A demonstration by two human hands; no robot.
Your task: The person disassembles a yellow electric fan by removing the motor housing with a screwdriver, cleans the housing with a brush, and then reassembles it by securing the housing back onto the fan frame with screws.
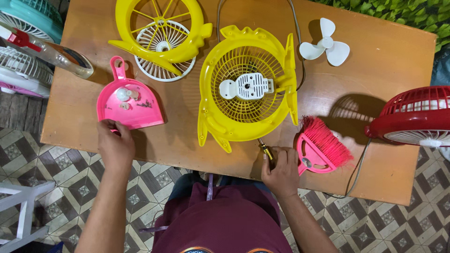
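My left hand (115, 143) rests at the near edge of a pink dustpan (129, 100), fingers touching its rim; small white parts and screws lie in the pan. My right hand (281, 171) is closed on a screwdriver with a yellow handle (266, 150), its tip pointing at the lower edge of a yellow fan housing (246, 89). That housing lies flat mid-table with a white motor mount (247, 86) at its centre. A pink hand brush (318, 145) lies just right of my right hand.
On the wooden table (384, 61) lie a yellow front frame (159, 28) over a white grille (161, 49), a white fan blade (326, 44) and a spray bottle (51, 49). A red fan (415, 115) stands at right. Teal and white fans sit at left. Tiled floor below.
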